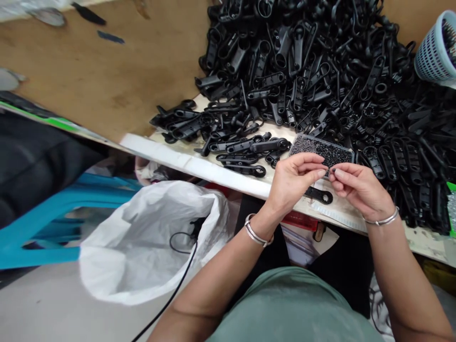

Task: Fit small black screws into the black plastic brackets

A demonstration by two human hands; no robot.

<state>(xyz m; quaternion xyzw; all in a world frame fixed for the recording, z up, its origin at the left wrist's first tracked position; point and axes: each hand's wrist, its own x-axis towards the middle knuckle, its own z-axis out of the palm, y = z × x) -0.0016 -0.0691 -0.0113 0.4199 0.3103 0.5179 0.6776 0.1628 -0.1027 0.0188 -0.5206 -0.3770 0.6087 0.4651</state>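
My left hand (294,179) and my right hand (361,186) meet closely over the front of the bench. The thumb and fingers of my right hand pinch a tiny dark piece (332,171), too small to name. My left hand is closed too, thumb against fingers; whatever it may hold is hidden. Just behind both hands stands a clear shallow box (322,151) filled with small black pieces. Below my fingers, a flat black plastic arm with a ring-shaped end (322,195) lies on the bench edge, partly covered by my left hand.
A big heap of black plastic arms (285,66) covers the bench behind. More arms (245,147) lie left of the box, and rows (402,161) lie right. A blue basket (432,52) stands back right. An open white sack (142,247) with a black cable sits below left.
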